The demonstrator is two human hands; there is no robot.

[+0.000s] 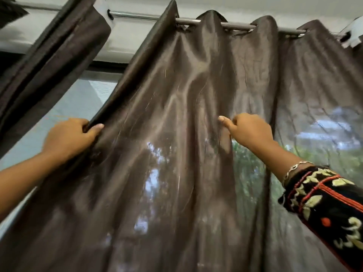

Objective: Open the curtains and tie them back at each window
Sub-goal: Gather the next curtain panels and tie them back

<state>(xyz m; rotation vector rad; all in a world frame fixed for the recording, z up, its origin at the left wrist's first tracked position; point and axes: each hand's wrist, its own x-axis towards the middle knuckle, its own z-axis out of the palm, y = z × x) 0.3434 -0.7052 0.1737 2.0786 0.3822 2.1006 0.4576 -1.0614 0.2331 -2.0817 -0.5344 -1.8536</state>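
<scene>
A brown, shiny, half-sheer curtain (176, 95) hangs by eyelets from a metal rod (237, 25) and fills most of the view. My left hand (68, 137) is closed around the curtain's left edge at about mid-height. My right hand (247, 130) pinches a fold of the same curtain further right, thumb pointing left. A second brown curtain (49, 55) hangs bunched at the upper left, apart from the first. Between the two curtains a strip of window (78, 103) shows.
Trees and sky glow through the fabric on the right. A white wall and ceiling (129, 34) lie above the window frame. A white bracket (353, 34) holds the rod at the far right. My right sleeve (324, 205) is black with embroidery.
</scene>
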